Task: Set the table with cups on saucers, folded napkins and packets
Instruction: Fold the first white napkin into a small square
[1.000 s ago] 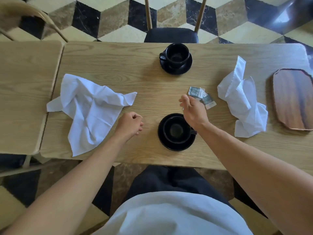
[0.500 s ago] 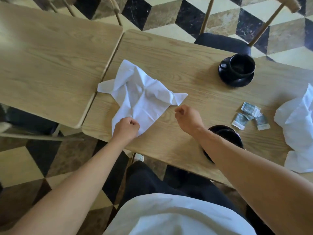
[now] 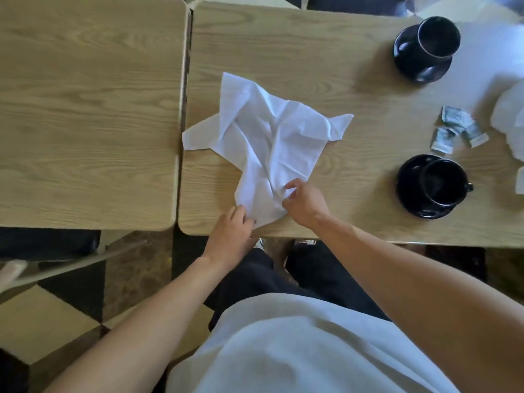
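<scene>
A crumpled white napkin (image 3: 266, 140) lies spread on the wooden table (image 3: 326, 66), near its left end. My left hand (image 3: 231, 236) pinches the napkin's near corner at the table's front edge. My right hand (image 3: 304, 204) grips a fold of the same napkin just to the right. One black cup (image 3: 442, 185) stands on a black saucer (image 3: 408, 182) near the front right. A second black cup (image 3: 436, 38) on its saucer (image 3: 405, 58) sits at the back right. Several small packets (image 3: 456, 129) lie between the two cups. Part of another white napkin (image 3: 510, 114) shows at the right edge.
A second wooden table (image 3: 85, 109) stands right beside the left end of mine, with a narrow gap between them. A chair frame (image 3: 56, 268) stands below it at the left. The floor has a dark and cream tile pattern.
The view has swung left and down over the left napkin. Both hands have closed on its near part; my right hand came from beside the near cup.
</scene>
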